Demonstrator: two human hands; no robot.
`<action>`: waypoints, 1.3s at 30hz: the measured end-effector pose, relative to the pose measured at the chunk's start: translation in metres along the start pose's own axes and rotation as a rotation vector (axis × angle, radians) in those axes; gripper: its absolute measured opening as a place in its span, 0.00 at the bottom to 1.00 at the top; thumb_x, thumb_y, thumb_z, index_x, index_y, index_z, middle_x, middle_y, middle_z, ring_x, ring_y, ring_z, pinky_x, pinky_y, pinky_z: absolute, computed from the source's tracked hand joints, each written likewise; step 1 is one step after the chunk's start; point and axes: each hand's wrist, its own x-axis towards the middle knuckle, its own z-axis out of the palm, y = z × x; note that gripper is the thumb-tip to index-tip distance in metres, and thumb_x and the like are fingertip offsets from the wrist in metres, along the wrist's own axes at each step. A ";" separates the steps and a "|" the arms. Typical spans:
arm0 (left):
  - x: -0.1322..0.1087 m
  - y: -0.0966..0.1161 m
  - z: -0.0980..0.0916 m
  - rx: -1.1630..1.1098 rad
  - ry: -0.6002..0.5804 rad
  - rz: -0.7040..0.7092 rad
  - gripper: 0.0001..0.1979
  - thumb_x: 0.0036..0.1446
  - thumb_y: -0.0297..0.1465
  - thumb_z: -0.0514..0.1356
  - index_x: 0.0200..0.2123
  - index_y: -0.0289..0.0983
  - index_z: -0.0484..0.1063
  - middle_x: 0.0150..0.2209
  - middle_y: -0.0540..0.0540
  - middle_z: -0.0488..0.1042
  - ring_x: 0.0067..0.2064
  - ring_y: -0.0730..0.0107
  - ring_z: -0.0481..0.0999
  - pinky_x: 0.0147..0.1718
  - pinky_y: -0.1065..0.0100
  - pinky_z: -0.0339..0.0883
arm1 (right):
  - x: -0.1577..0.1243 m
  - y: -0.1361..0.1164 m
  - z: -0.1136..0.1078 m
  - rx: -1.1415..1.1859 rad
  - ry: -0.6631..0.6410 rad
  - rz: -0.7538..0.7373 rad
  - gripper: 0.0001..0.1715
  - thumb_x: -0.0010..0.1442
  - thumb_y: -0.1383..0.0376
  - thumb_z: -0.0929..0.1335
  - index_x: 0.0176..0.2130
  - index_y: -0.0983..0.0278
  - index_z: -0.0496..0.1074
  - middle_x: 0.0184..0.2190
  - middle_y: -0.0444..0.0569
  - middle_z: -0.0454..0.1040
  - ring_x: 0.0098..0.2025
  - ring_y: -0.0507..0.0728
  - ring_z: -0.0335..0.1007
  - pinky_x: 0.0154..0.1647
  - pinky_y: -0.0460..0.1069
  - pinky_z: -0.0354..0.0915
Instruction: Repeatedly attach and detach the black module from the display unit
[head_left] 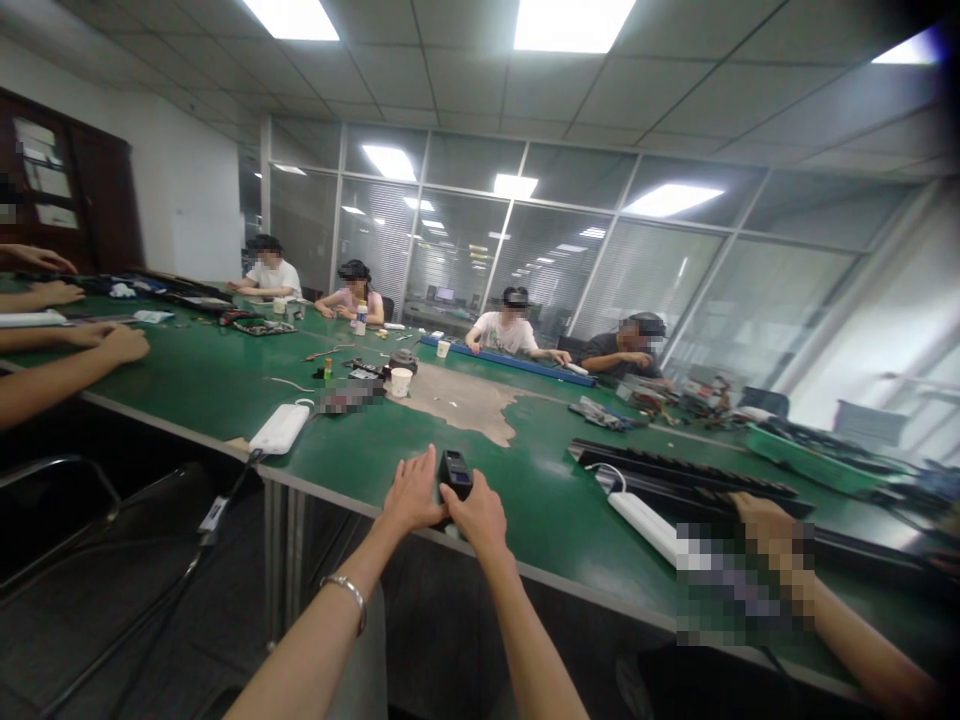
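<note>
A small black box-shaped device [455, 470] stands on the green table in front of me, near its front edge. My right hand [480, 515] is closed around its near end, thumb on the left side and fingers on the right. To the left of the device, my left hand [411, 490] has its fingers stretched forward, with the thumb near my right thumb. Whether the left hand touches the device, I cannot tell. The wrists partly hide a small pale thing at the table edge.
A white power bank [280, 428] with a cable lies left on the green table [345, 455]. Beyond are a paper cup [401, 381] and a bare brown patch [457, 395]. At right are a long white device [649, 525], black strips and a green basket [810, 462]. Co-workers sit around.
</note>
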 end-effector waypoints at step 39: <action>0.005 -0.003 0.008 0.050 0.006 -0.006 0.53 0.50 0.54 0.56 0.68 0.30 0.37 0.66 0.33 0.52 0.66 0.49 0.51 0.63 0.50 0.41 | 0.009 0.052 0.015 0.079 0.290 0.098 0.32 0.59 0.49 0.63 0.54 0.67 0.68 0.40 0.59 0.76 0.43 0.63 0.72 0.44 0.52 0.62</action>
